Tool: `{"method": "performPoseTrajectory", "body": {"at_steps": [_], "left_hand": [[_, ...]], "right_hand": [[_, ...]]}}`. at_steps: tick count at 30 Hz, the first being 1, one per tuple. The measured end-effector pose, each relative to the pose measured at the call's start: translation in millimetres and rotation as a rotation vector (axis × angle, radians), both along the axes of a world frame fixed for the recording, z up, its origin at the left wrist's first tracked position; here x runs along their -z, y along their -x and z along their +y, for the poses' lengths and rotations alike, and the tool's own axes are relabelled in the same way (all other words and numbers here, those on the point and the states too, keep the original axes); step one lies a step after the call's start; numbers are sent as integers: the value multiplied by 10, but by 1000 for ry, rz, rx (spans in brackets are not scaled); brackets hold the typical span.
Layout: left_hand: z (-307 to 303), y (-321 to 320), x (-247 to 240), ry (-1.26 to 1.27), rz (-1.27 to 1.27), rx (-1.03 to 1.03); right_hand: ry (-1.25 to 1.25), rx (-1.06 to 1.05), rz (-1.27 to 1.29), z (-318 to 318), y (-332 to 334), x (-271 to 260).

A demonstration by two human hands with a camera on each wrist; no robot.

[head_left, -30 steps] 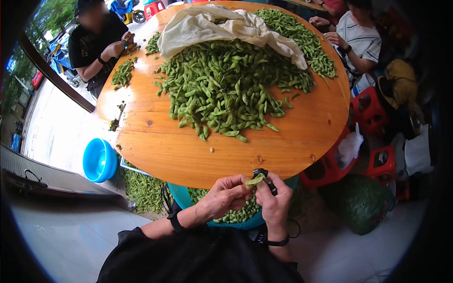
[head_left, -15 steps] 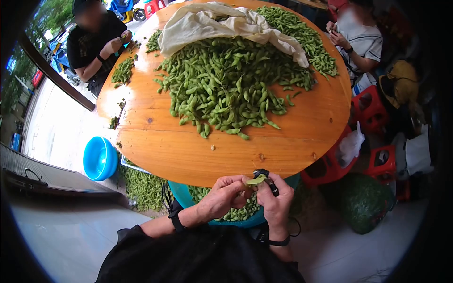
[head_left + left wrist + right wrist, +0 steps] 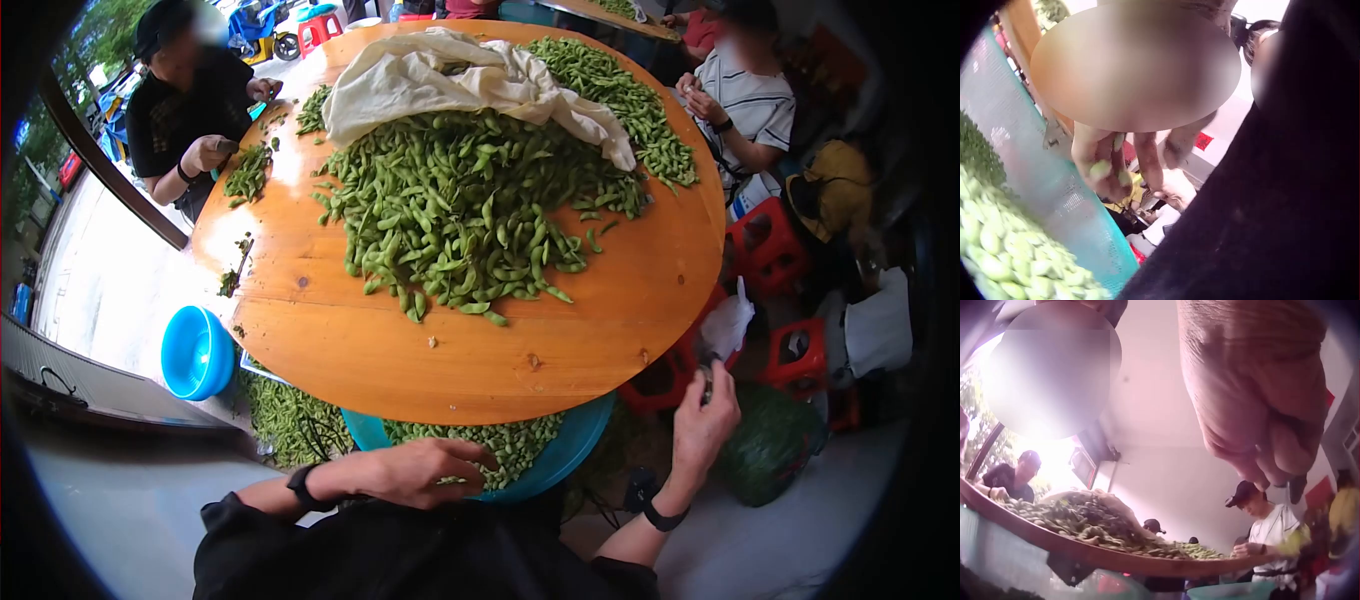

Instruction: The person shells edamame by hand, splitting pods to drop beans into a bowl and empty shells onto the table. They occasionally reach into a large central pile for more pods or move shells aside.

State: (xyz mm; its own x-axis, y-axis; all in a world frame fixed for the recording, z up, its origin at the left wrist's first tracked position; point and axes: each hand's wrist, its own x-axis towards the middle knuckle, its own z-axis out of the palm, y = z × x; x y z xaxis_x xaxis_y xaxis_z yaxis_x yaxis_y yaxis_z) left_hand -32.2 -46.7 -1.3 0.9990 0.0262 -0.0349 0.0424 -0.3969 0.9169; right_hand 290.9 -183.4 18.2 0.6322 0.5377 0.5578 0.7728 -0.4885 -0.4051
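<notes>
My left hand [image 3: 425, 472] hovers low over a blue-green basin [image 3: 590, 435] of shelled green beans [image 3: 525, 440], its fingers relaxed. A few loose beans [image 3: 1100, 169] show among its fingers in the left wrist view. Out to the right, beyond the table edge, is my right hand [image 3: 703, 425] with loosely bent fingers and dark bands [image 3: 707, 385] on them. Below its fingertips in the right wrist view is a blurred yellow-green shape [image 3: 1295, 542], apart from the hand. A large heap of edamame pods [image 3: 450, 200] lies on the round wooden table [image 3: 330, 350].
A white cloth [image 3: 440, 75] covers the back of the heap. Red stools [image 3: 770, 245] and a green sack [image 3: 765, 445] stand to the right. Blue basins [image 3: 195, 350] and floor pods [image 3: 290, 415] are at left. Two people sit across the table.
Both hands held a pod together in front of me. They have since parted: the left has dropped back over the basin, and the right has swung out to the right. The pod has left the hands.
</notes>
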Motion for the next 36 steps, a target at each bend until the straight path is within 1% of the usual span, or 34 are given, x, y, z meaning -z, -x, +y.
{"method": "performPoseTrajectory", "body": {"at_steps": [1, 2, 3, 4, 5, 6, 7, 9, 10, 12, 13, 15, 16, 17, 19, 20, 21, 22, 24, 25, 27, 28, 29, 32, 33, 36], "left_hand": [[107, 42, -155, 34, -9, -37], [245, 96, -263, -7, 2, -104], [395, 161, -343, -49, 13, -173], [560, 234, -382, -110, 13, -304], [728, 309, -395, -170, 12, -438], [896, 366, -360, -218, 22, -615], [1077, 424, -287, -265, 31, -794], [1471, 578, -105, -614, 154, -878], [1588, 546, -86, -615, 148, -883], [1736, 512, -88, -467, 239, -896], [1737, 472, -96, -465, 239, -902], [1675, 262, -104, -532, 221, -875], [1602, 163, -64, -550, 195, -863], [1523, 71, -16, -565, 177, -878], [1388, -45, 12, -546, 90, -808], [1322, -86, 35, -520, 37, -787], [1256, -138, 46, -518, 43, -789], [1192, -201, 50, -489, 24, -711], [1031, -342, 87, -444, -56, -591], [961, -399, 85, -439, -54, -589], [842, -464, 57, -510, -2, -552], [828, -457, 72, -549, -49, -545], [822, -436, 72, -545, -42, -540], [786, -315, 11, -441, 11, -464], [771, -265, -6, -438, 22, -461], [715, -111, -74, -471, 43, -441]], "right_hand": [[0, -158, 38, 98, 28, -82], [6, -252, 212, 264, 98, -212], [2, -349, 251, 411, 23, -168], [5, -413, 277, 572, -51, -133], [66, -430, 279, 744, -136, -114], [127, -448, 281, 918, -222, -88], [122, -452, 274, 1099, -304, -32], [257, -421, 351, 1449, -457, 111], [255, -424, 344, 1596, -517, 199], [294, -407, 105, 1813, -550, 281], [295, -412, 103, 1874, -523, 274], [310, -536, 145, 1987, -376, 285], [368, -595, 164, 2005, -255, 229], [380, -652, 191, 1974, -107, 173], [271, -699, 125, 1923, 82, 334], [274, -704, 130, 1873, 142, 348], [316, -711, 196, 1802, 219, 277], [358, -716, 261, 1744, 284, 233], [341, -755, 242, 1631, 400, 261], [321, -792, 222, 1569, 454, 275], [292, -803, 226, 1454, 542, 259], [291, -788, 240, 1399, 575, 234], [289, -772, 255, 1351, 597, 224], [253, -815, 310, 1208, 668, 217], [249, -835, 348, 1165, 710, 206], [238, -846, 344, 1070, 772, 227]]}}
